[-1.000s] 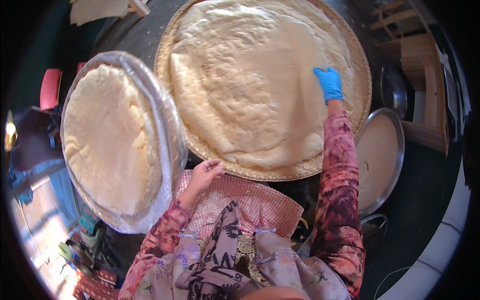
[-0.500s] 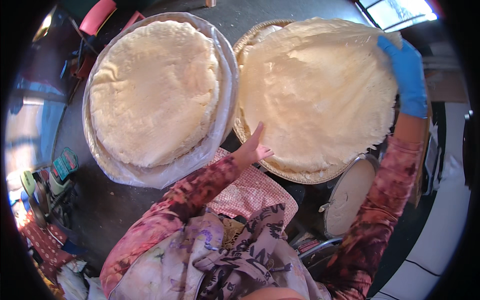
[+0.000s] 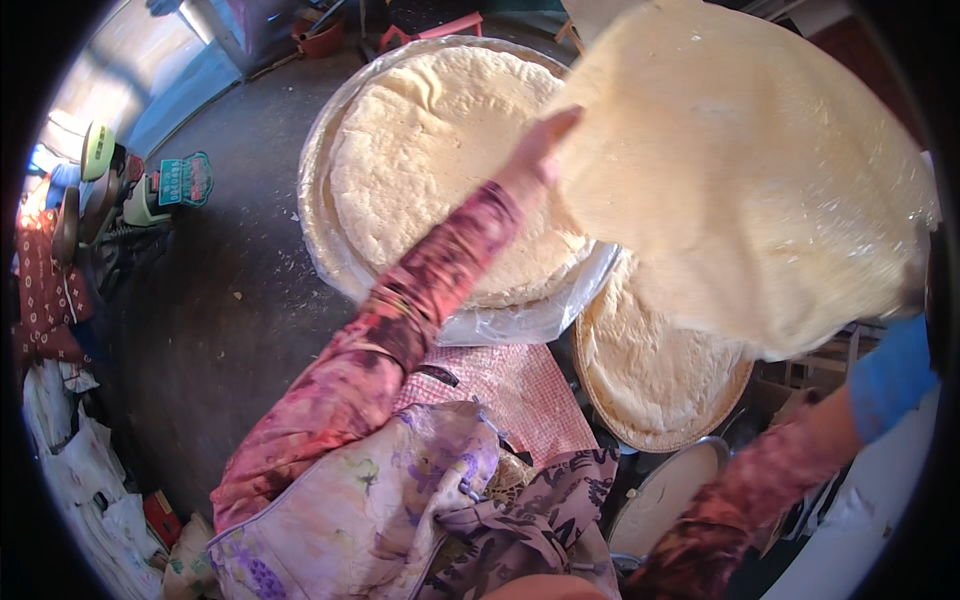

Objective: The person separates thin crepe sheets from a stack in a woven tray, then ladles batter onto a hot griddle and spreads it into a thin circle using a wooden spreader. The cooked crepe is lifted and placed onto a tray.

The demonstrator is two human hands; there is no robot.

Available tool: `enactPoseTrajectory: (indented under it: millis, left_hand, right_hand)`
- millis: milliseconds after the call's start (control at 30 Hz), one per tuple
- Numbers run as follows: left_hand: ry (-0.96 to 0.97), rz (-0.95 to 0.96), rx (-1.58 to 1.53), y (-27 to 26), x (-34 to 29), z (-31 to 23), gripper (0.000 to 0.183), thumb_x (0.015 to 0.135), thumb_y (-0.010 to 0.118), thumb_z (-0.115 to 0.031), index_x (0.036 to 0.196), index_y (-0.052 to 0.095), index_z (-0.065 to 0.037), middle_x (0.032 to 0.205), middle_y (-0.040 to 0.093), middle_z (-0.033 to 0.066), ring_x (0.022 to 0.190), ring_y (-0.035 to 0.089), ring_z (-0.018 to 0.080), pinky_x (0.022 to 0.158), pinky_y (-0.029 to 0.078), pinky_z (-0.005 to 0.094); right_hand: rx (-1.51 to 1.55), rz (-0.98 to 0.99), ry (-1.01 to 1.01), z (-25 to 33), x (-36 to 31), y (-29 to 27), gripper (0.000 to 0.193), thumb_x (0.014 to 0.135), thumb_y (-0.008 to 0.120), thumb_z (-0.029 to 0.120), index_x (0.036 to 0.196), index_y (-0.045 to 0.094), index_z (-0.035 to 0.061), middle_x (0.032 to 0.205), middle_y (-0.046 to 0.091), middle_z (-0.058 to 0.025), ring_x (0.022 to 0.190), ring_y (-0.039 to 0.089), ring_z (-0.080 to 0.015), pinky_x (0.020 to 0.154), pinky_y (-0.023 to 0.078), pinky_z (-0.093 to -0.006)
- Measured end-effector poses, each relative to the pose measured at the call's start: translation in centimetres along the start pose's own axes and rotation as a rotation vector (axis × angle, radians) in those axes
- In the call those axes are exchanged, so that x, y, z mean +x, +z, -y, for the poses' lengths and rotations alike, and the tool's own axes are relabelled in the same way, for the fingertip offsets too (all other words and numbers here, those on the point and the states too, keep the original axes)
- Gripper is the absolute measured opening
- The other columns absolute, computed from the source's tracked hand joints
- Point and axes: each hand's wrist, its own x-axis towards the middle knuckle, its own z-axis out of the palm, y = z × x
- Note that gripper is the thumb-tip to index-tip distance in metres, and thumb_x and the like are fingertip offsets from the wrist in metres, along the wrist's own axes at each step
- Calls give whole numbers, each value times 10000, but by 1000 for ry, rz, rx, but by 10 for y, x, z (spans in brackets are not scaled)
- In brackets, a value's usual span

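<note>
A bread-making kitchen, homely in look; house or small bakery, I can't tell.

Bread is everywhere I look: a wide flatbread (image 3: 740, 170) is up in the air, a broad pile (image 3: 400, 165) fills a round tray (image 3: 530, 325) lined with clear plastic, more bread (image 3: 655, 370) lies in a woven basket (image 3: 655, 443), and just beside that a metal-rimmed basin (image 3: 672, 490) holds something pale. A blue glove (image 3: 893, 375) and a checked pink cloth (image 3: 490, 385) suit food work. Yet bundled white bags (image 3: 85, 480), a patterned brown cloth (image 3: 45, 275) and a red low seat (image 3: 435, 28) crowd the dark, crumb-flecked floor (image 3: 200, 300) like household clutter.
</note>
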Motion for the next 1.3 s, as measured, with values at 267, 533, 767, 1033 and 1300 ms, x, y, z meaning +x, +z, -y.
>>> enactPoseTrajectory:
  millis: [267,533,767,1033,1300]
  left_hand:
    - [40,-419,882,-144,-62,-208,468,794,620,-149,1224,491,-17,1248,504,104,1169,461,176,974,373,293]
    - [-14,-803,748,-226,-131,-205,459,687,719,-75,1098,543,30,1004,614,109,872,613,207,784,481,307]
    - [56,-832,945,-251,-148,-182,460,680,727,-51,1088,535,44,992,615,113,867,610,206,770,475,302]
    - [-37,-1002,1224,-254,-145,-186,493,671,745,-80,1090,540,79,974,613,134,858,607,239,760,484,295]
    - [237,-73,1222,-58,-82,-9,344,808,619,-77,1120,505,15,1042,534,84,990,501,149,867,422,276]
  right_hand:
    - [482,64,786,-109,-183,147,339,840,617,204,1136,560,48,878,638,-59,714,542,-75,597,430,-209]
    - [679,290,1071,-182,-303,247,188,813,635,125,979,624,36,816,633,-19,659,536,-69,572,434,-211]
    - [205,199,849,-192,-297,239,585,725,705,140,1233,445,12,1173,504,-126,1013,498,-186,825,417,-287]
    - [-317,805,209,-163,-302,228,770,649,722,401,1301,410,136,1347,318,-211,1251,283,-401,1033,201,-525]
    - [-143,359,392,-202,-329,104,628,702,707,226,1270,459,120,1308,385,-229,1193,376,-394,994,302,-469]
